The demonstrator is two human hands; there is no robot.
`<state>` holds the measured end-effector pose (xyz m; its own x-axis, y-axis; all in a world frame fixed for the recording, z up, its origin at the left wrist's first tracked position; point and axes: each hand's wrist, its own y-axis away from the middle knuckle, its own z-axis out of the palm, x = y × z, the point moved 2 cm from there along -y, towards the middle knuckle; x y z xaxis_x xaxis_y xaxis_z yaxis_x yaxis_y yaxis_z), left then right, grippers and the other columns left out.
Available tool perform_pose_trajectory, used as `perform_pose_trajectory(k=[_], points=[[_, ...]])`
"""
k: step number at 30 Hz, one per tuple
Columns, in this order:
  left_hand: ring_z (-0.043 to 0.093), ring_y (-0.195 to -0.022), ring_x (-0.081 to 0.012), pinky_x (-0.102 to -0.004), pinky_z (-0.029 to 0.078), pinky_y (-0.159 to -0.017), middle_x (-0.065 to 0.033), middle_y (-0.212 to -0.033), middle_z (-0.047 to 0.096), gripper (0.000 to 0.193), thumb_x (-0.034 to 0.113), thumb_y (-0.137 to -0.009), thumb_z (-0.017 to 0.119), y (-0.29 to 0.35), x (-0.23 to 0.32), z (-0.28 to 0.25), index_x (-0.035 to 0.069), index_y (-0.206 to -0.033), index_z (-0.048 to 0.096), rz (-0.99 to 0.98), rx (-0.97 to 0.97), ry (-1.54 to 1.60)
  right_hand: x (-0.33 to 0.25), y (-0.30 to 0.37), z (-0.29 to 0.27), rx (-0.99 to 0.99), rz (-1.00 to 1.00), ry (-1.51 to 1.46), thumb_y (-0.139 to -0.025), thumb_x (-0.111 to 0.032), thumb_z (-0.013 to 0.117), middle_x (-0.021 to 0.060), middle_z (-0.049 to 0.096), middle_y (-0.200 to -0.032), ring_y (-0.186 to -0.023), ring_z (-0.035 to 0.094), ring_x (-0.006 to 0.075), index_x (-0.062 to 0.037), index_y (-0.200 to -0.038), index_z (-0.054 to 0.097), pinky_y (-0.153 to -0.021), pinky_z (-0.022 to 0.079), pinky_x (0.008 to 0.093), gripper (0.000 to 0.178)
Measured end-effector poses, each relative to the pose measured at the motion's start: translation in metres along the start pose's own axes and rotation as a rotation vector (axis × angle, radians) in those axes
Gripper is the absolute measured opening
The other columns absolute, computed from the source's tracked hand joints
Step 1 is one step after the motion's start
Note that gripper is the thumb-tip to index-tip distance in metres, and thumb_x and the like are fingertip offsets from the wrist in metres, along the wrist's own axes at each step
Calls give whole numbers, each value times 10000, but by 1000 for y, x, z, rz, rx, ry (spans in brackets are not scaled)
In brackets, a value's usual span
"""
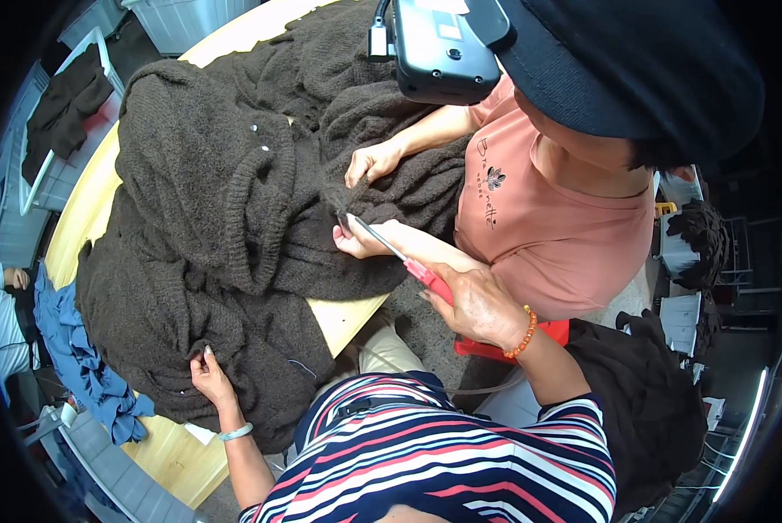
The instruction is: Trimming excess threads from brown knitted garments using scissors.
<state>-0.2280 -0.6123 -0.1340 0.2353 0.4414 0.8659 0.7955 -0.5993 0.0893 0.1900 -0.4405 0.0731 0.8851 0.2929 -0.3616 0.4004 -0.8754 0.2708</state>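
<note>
We have a pale yellow wooden table [169, 460] in front of us, mostly covered by a large heap of dark brown knitwear [177, 301], its folds and ribbed edges piled loosely. Bare wood shows along the left rim, at the near left and in a corner near our waist. Our left hand [210, 379] pinches a fold at the near side of the heap between thumb and fingers. Our right hand [478, 305] is wrapped around the red handle of a tool [428, 281], whose thin metal shaft points toward a co-worker's hand [362, 241] and a dark tuft; we cannot tell whether the tip touches either.

The co-worker, in a pink shirt [548, 261] and dark cap [639, 65], is at the right, both hands over the heap. Blue cloth [68, 336] lies along the table's left edge, near another person's hand [14, 277]. Around the room we see a pale crate [60, 187] holding dark clothes, a dark cloth heap [644, 401] at our right, grey floor [435, 336] and a bright light tube [744, 436].
</note>
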Motion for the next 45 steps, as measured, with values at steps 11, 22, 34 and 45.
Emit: perform_pose_trajectory(k=[11, 22, 34, 45], points=[[480, -740, -98, -256, 413, -693, -18, -819, 585, 189, 134, -935, 621, 0, -2, 4, -55, -925, 608, 80, 42, -23, -1, -3, 10, -85, -12, 2, -863, -273, 623, 215, 672, -800, -756, 660, 384, -21, -1113, 586, -713, 510, 483, 357], [449, -682, -95, -257, 396, -632, -13, -764, 568, 184, 126, -928, 627, 0, -1, 4, -58, -918, 611, 117, 54, -10, 3, 3, 15, -66, 50, -54, -875, -277, 625, 213, 669, -840, -790, 647, 399, -93, -1238, 554, -738, 506, 478, 413], [494, -705, -123, -284, 429, -673, -48, -787, 601, 211, 131, -926, 624, -6, -7, 7, -79, -911, 603, 142, 53, -48, -3, 9, 19, -101, 91, -83, -892, -264, 603, 213, 674, -895, -840, 653, 391, -60, -1255, 519, -755, 513, 477, 425], [549, -739, -142, -281, 460, -706, -95, -860, 657, 213, 119, -925, 627, -12, -24, -2, -90, -960, 628, 91, 20, -26, -3, 4, 26, -50, 77, -90, -890, -260, 595, 237, 666, -831, -808, 659, 417, -9, -1164, 537, -716, 521, 508, 377]])
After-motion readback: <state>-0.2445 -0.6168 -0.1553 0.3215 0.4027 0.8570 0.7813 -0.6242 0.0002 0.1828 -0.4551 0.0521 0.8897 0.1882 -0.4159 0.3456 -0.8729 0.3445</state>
